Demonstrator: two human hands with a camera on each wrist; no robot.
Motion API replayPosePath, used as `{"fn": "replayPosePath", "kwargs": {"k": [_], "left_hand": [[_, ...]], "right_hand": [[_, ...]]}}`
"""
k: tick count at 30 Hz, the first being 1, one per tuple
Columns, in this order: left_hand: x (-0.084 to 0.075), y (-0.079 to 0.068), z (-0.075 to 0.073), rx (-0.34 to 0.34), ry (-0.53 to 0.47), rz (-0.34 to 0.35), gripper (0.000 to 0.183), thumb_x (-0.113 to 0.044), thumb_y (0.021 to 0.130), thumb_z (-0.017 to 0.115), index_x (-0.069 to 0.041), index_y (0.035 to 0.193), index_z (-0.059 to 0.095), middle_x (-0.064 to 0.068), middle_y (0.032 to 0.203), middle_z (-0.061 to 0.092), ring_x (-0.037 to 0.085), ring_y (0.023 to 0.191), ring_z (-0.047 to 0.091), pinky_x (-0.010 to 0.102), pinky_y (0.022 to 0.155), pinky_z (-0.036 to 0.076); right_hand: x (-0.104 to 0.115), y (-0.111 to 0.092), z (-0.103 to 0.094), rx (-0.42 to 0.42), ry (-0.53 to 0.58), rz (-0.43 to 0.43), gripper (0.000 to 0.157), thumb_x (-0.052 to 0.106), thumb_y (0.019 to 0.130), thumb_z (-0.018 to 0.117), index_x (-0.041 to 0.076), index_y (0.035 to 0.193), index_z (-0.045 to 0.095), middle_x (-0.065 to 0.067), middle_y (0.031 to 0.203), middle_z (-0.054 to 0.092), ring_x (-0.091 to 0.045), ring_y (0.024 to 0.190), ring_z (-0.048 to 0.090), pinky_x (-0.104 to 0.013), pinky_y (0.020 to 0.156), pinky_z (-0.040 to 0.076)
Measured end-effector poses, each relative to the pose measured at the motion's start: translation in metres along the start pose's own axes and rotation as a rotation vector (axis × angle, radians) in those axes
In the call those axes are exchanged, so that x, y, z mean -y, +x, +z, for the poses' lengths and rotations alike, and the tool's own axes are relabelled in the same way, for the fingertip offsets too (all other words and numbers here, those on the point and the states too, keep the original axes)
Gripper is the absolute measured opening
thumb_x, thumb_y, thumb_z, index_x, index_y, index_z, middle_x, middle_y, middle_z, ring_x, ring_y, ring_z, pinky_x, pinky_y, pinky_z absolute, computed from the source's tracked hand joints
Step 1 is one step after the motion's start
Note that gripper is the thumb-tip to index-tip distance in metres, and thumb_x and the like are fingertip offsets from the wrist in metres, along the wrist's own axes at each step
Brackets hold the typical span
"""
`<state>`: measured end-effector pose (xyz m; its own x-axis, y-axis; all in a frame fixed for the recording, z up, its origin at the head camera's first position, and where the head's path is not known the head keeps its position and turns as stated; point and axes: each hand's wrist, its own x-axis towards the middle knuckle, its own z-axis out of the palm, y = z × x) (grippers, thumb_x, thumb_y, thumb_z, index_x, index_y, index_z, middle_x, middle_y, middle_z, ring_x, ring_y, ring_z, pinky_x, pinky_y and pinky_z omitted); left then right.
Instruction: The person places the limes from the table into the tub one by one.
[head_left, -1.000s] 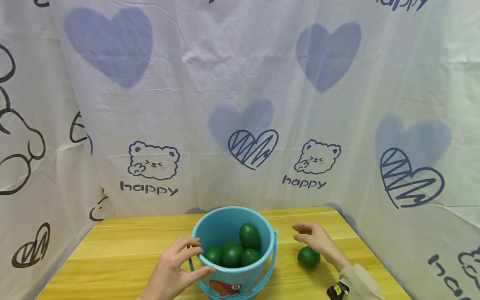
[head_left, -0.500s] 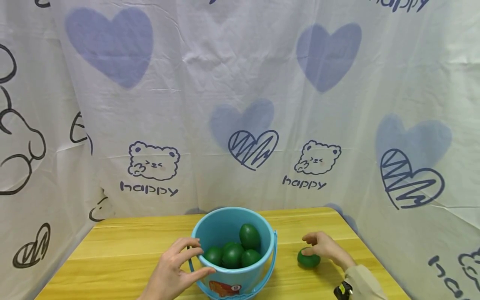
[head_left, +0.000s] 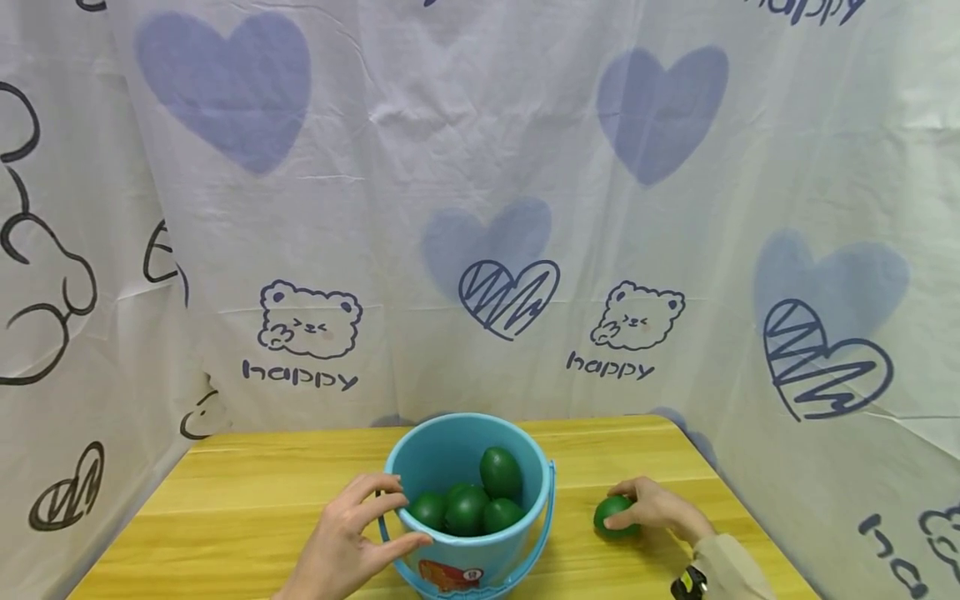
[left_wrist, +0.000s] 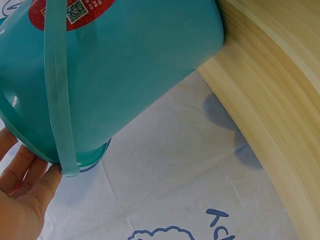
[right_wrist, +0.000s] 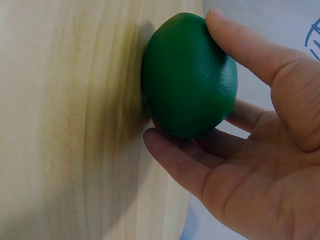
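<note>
A light-blue bucket (head_left: 487,554) stands at the middle of the table's front, with several smooth green oval fruits (head_left: 467,510) inside. My left hand (head_left: 348,529) holds its rim on the left, thumb and fingers spread along the edge. In the left wrist view, those fingers (left_wrist: 30,170) sit at the rim beside the handle's hinge. To the right of the bucket, my right hand (head_left: 656,508) grips another green oval fruit (head_left: 611,515). Seen from the right wrist, thumb and fingers bracket this fruit (right_wrist: 190,75), which is still at the tabletop.
The wood-grain table (head_left: 262,483) extends to both sides of the bucket. The bucket's handle (head_left: 546,533) hangs down on its right side. A white cloth (head_left: 375,167) printed with hearts and bears hangs behind and at both sides.
My right hand has come down from above and behind the loose fruit and closed its thumb and fingers around it. The left hand and bucket have stayed put.
</note>
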<state>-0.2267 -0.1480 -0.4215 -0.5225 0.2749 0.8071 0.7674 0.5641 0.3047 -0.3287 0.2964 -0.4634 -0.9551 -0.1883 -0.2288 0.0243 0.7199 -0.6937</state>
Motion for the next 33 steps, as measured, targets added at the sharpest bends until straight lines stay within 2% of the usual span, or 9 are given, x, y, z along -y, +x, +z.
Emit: {"fn": "replayPosePath", "kwargs": {"k": [2,6,12,21,25,29,33], "left_hand": [[0.000,0.000,0.000,0.006,0.009,-0.001,0.036,-0.041,0.067,0.088,-0.026,0.095,0.073,-0.016,0.108,0.060,0.008,0.097,0.059,0.032,0.079,0.061],[0.000,-0.001,0.000,0.015,0.016,-0.015,0.036,-0.043,0.067,0.087,-0.026,0.095,0.073,-0.017,0.108,0.060,0.008,0.098,0.059,0.031,0.079,0.061],[0.000,0.000,0.000,0.002,0.024,0.000,0.036,-0.042,0.066,0.088,-0.025,0.094,0.073,-0.015,0.108,0.060,0.009,0.097,0.060,0.032,0.080,0.061],[0.000,0.001,0.000,-0.001,0.017,0.000,0.035,-0.041,0.067,0.088,-0.026,0.094,0.073,-0.016,0.107,0.060,0.008,0.096,0.059,0.033,0.080,0.061],[0.000,0.000,0.000,0.000,0.020,-0.005,0.035,-0.041,0.066,0.088,-0.025,0.094,0.073,-0.016,0.107,0.060,0.008,0.097,0.059,0.033,0.079,0.061],[0.000,-0.001,0.000,-0.004,0.020,-0.002,0.036,-0.041,0.066,0.088,-0.025,0.094,0.074,-0.015,0.108,0.061,0.009,0.097,0.060,0.032,0.079,0.061],[0.000,-0.001,0.000,-0.006,0.015,-0.009,0.036,-0.041,0.066,0.088,-0.026,0.094,0.073,-0.016,0.107,0.060,0.009,0.097,0.060,0.031,0.079,0.061]], "right_hand": [[-0.001,0.000,0.003,-0.005,0.002,0.002,0.055,0.018,0.080,0.082,-0.005,0.125,0.061,-0.016,0.120,0.063,-0.024,0.098,0.059,-0.038,0.082,0.055],[-0.003,0.000,0.008,-0.014,0.007,-0.007,0.047,0.018,0.079,0.083,-0.003,0.117,0.065,-0.009,0.105,0.064,-0.020,0.086,0.056,-0.032,0.072,0.052],[-0.001,0.001,0.011,-0.023,0.024,0.012,0.040,0.019,0.077,0.084,0.001,0.108,0.067,-0.007,0.093,0.063,-0.021,0.081,0.056,-0.032,0.068,0.051],[0.003,0.007,0.007,-0.126,0.096,0.057,0.043,0.015,0.073,0.082,0.001,0.106,0.058,-0.013,0.097,0.060,-0.026,0.084,0.057,-0.041,0.069,0.056],[0.007,0.009,0.008,-0.169,0.107,0.056,0.045,0.013,0.072,0.083,0.002,0.107,0.057,-0.015,0.100,0.058,-0.027,0.087,0.057,-0.040,0.068,0.057],[0.015,0.008,0.012,-0.182,0.196,0.021,0.047,0.007,0.071,0.083,0.000,0.109,0.056,-0.018,0.103,0.057,-0.028,0.087,0.059,-0.042,0.068,0.061],[0.025,0.006,0.014,-0.171,0.283,-0.048,0.047,0.004,0.072,0.081,0.000,0.112,0.057,-0.021,0.107,0.055,-0.029,0.088,0.061,-0.045,0.071,0.062]]}}
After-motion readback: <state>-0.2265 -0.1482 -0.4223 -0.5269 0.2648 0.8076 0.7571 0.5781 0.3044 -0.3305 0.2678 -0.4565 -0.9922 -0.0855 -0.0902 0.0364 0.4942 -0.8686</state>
